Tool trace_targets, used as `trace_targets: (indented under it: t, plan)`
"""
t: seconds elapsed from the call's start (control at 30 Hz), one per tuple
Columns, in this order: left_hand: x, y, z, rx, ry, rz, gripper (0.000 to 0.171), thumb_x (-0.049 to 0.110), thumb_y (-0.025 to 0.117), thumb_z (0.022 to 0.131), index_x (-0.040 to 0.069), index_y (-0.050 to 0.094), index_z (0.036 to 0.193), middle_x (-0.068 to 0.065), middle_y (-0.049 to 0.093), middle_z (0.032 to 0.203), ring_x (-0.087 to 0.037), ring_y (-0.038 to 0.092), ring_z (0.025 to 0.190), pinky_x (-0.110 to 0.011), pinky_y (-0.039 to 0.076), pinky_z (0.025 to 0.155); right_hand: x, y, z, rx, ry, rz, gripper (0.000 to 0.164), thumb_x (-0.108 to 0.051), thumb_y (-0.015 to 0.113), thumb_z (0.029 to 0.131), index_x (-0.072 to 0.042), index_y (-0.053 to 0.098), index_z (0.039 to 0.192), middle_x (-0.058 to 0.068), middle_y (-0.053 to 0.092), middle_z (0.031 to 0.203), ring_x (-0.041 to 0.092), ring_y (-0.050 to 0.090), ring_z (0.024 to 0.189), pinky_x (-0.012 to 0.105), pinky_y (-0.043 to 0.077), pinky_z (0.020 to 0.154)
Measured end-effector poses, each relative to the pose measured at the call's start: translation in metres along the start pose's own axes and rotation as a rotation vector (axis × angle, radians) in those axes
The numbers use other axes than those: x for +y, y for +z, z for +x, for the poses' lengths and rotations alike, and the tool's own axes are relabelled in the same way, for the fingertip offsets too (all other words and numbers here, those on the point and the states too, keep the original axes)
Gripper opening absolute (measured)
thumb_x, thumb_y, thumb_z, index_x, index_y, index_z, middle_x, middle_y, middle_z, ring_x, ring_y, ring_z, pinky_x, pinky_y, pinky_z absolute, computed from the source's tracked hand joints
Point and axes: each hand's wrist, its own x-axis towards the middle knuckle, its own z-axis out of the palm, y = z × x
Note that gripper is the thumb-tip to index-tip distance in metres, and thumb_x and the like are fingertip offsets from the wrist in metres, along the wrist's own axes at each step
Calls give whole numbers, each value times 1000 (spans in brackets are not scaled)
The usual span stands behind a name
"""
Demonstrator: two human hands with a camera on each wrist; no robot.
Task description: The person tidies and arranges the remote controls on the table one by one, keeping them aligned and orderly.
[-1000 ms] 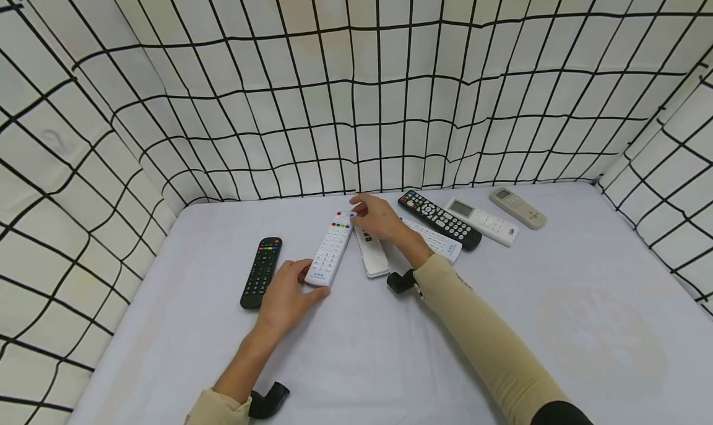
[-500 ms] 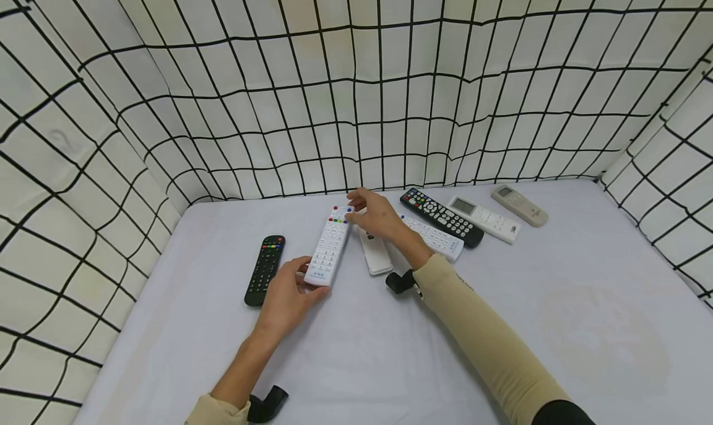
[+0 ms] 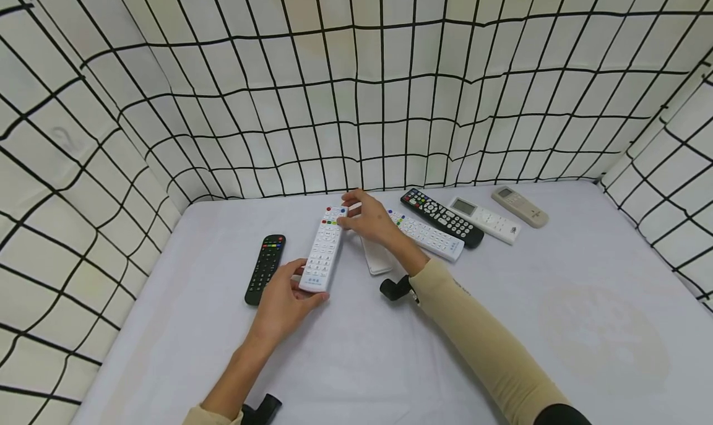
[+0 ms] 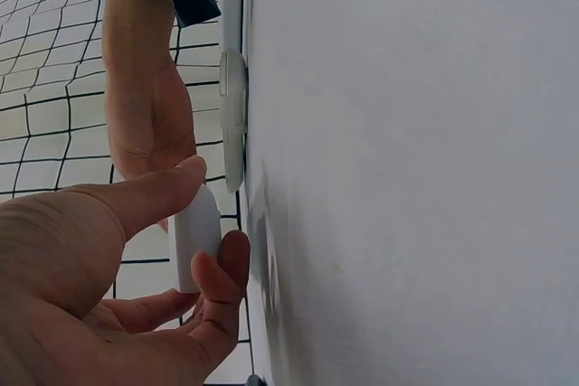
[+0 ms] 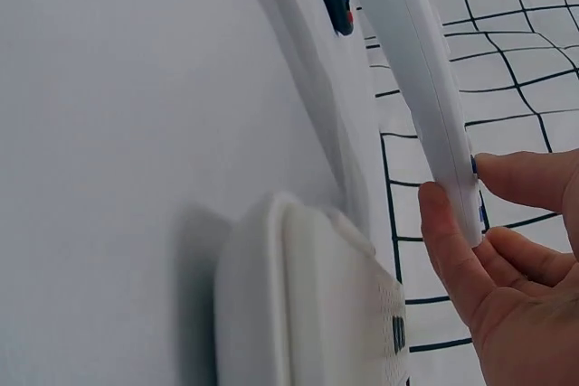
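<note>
Black netting [image 3: 382, 81] backs our desk [image 3: 356, 351]. Above it, near a black remote [image 3: 265, 269], our left hand [image 3: 283, 304] and right hand [image 3: 370, 219] hold a white remote [image 3: 324, 250], fingers grasping its near and far ends respectively.

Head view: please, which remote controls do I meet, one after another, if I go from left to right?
Left black remote, raised white remote, partly hidden white remote, flat-lying many-button white remote, right black remote, white remote with screen, beige remote.
</note>
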Motion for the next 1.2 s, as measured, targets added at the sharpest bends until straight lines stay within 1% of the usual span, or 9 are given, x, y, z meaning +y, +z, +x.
trace_targets:
  t: [0.2,0.33,0.77,0.87,1.07,1.2]
  plan:
    - [-2,-1,-3,16,4,25,76,14,90,80,0,53,145,-20,62,129,-22,64,92,-25,49,74,-2,5,-3,1,15,17,51,-13,76,95,-9,55,141,9,63,140,25,65,124,35,58,93]
    - [-3,-2,-5,24,1,40,77,15,90,80,-1,52,145,-20,61,129,-26,63,97,-29,49,78,-4,8,-5,1,20,17,52,-14,76,95,-11,55,142,8,63,140,25,64,125,36,57,94]
    - [-4,-5,-15,37,-23,70,80,17,90,80,0,49,147,-20,62,129,-29,64,103,-34,50,83,-5,14,-9,-19,-19,28,55,-10,78,93,-11,55,143,10,61,144,27,64,129,40,57,101]
    - [-5,-5,-16,38,-29,74,81,17,90,80,0,49,148,-19,62,130,-30,63,106,-38,52,86,-6,17,-9,-25,-19,27,56,-10,78,93,-11,55,144,10,60,145,27,63,130,40,56,103]
    - [-4,-5,-18,39,-35,79,83,18,90,80,-1,47,148,-20,60,135,-35,61,118,-48,53,95,-9,21,-11,-35,-14,22,57,-9,77,93,-11,53,146,10,59,148,27,62,133,40,55,106]
    - [-5,-7,-20,38,-39,79,82,18,90,80,-3,48,147,-21,59,134,-36,60,119,-47,51,95,-10,24,-13,-55,-23,15,60,-9,76,93,-10,51,148,10,57,151,27,60,136,41,54,108]
